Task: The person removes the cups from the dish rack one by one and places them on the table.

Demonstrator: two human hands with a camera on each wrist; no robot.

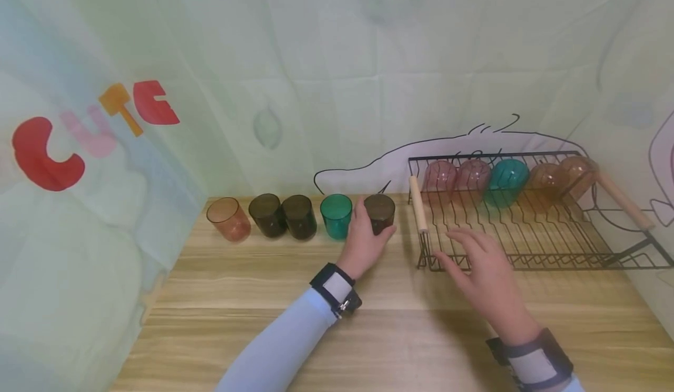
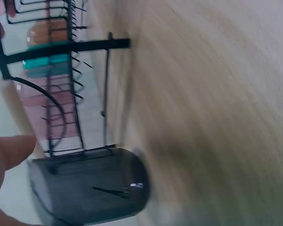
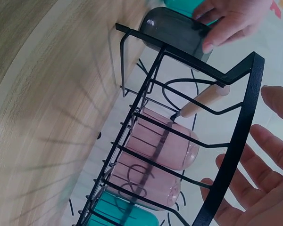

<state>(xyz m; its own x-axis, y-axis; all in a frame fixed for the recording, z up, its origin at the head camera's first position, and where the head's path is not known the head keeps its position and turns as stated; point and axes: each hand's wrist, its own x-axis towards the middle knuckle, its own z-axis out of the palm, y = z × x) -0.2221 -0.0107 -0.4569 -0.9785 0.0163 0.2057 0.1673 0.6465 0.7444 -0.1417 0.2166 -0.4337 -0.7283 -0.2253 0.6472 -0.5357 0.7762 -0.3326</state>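
Note:
A dark grey tumbler [image 1: 380,212] stands upright on the table at the right end of a row. My left hand [image 1: 363,241] is at it, fingers on its left and thumb by its near right side. In the left wrist view a gap shows between the thumb [image 2: 16,148] and the tumbler [image 2: 89,188]. A green tumbler [image 1: 336,216] stands just left of that hand. My right hand [image 1: 487,272], fingers spread and holding nothing, hovers by the near edge of a black wire rack [image 1: 505,261]; in the right wrist view its fingers [image 3: 259,165] lie beside the rack frame.
Two dark tumblers [image 1: 284,216] and a reddish-amber tumbler [image 1: 229,219] continue the row leftward. Upside down along the rack's back stand two pink glasses [image 1: 457,178], a teal glass [image 1: 507,181] and two amber glasses [image 1: 563,178]. The rack has wooden handles [image 1: 418,205]. A printed cloth [image 1: 316,88] hangs behind.

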